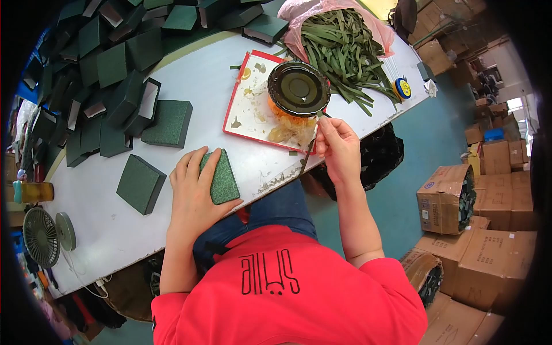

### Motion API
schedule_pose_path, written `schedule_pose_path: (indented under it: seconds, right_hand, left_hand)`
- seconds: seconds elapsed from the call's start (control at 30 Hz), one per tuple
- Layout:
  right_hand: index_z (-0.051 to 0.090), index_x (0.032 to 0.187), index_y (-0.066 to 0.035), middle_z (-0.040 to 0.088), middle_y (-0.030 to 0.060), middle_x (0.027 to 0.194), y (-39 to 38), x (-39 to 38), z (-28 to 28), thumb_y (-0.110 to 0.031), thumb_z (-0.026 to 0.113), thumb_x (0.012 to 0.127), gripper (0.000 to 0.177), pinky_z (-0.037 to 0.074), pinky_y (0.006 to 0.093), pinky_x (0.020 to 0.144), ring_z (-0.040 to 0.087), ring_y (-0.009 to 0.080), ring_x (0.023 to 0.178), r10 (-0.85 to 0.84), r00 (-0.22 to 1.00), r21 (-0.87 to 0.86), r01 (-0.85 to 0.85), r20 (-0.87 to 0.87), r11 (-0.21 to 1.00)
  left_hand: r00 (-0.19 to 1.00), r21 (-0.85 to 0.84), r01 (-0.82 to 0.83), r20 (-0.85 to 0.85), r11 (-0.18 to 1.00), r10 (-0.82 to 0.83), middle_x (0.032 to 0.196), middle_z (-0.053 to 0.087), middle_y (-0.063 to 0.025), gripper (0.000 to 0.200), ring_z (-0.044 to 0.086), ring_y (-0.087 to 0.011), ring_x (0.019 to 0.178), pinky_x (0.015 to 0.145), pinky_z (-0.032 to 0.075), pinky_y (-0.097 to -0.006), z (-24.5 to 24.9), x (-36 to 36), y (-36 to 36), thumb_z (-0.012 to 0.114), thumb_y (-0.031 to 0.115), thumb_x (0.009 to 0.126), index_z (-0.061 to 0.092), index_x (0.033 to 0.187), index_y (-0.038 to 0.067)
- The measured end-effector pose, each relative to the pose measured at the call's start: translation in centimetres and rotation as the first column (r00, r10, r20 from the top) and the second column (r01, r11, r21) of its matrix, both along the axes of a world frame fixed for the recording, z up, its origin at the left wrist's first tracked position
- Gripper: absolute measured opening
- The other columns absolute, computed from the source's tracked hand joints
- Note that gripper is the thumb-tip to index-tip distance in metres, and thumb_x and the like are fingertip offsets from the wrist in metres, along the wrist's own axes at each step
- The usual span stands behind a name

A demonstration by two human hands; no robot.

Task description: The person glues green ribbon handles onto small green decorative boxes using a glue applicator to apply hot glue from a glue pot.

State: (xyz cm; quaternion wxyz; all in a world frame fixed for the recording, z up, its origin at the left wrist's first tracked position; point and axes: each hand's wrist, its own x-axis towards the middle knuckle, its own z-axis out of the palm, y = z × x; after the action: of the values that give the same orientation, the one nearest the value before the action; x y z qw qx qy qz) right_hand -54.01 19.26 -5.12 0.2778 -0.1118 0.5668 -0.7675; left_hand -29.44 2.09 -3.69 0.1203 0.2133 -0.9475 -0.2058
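1. Gripping a green box (pixel 222 179), the left hand (pixel 192 187) rests near the white table's (pixel 98 230) front edge.
2. Pinching a dark ribbon (pixel 308 155), the right hand (pixel 339 146) is beside a black pot (pixel 299 89).

Bright, even light across white bench (pixel 95 230). Window (pixel 514 104) glare at far right. Fisheye bends edges, corners black; distant cartons (pixel 499 158) possibly soft.

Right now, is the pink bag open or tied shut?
Open: the pink bag's mouth gapes wide, and green strips spill out onto the white table.
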Motion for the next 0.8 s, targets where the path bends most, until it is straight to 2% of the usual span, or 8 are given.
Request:
schedule_pose_path:
  seconds: [0.37,0.57,0.73,0.8]
  right_hand:
    - [0.062,0.089,-0.005,0.061,0.0004,0.067,-1.3,-0.5,-0.1,-0.018,0.070,0.095,0.017,0.036,0.0210,0.044,0.048,0.0055,0.047,-0.024,1.000,0.096,0.023,0.014,0.995]
    - [0.061,0.087,-0.006,0.059,0.0004,0.066,-1.0,-0.7,-0.1,-0.017,0.069,0.095,0.016,0.033,0.0219,0.043,0.045,0.0059,0.046,0.012,0.995,0.054,-0.017,0.100,0.998]
    - [0.061,0.089,-0.005,0.059,0.0015,0.067,-0.3,0.4,0.2,-0.015,0.067,0.096,0.014,0.033,0.0213,0.044,0.045,0.0061,0.048,-0.036,0.997,-0.053,0.040,0.069,0.998]
    - [0.061,0.089,-0.004,0.059,0.0020,0.068,0.3,1.5,1.1,-0.014,0.066,0.097,0.014,0.033,0.0212,0.044,0.045,0.0062,0.048,0.000,0.999,-0.057,0.003,0.052,0.998]
  left_hand:
    - [1.000,0.005,0.001,-0.016,1.000,-0.001,0.143,0.046,-0.0152,0.098,0.041,-0.0365,0.133,0.108,0.033,-0.0488,0.0,0.0,0.0,0.092,0.029,0.055,0.050,0.141,0.006]
    - [1.000,-0.002,0.006,-0.022,1.000,-0.006,0.142,0.046,-0.0153,0.097,0.042,-0.0367,0.133,0.107,0.034,-0.0485,0.1,-0.1,0.0,0.092,0.028,0.055,0.050,0.140,0.006]
    - [1.000,0.002,0.020,-0.021,1.000,-0.020,0.142,0.046,-0.0154,0.098,0.042,-0.0372,0.132,0.107,0.034,-0.0487,0.2,0.0,-0.2,0.092,0.027,0.055,0.050,0.140,0.006]
    - [0.999,0.009,0.042,-0.034,0.999,-0.042,0.141,0.047,-0.0156,0.099,0.043,-0.0378,0.131,0.108,0.034,-0.0487,0.0,0.2,-0.7,0.093,0.028,0.054,0.050,0.140,0.005]
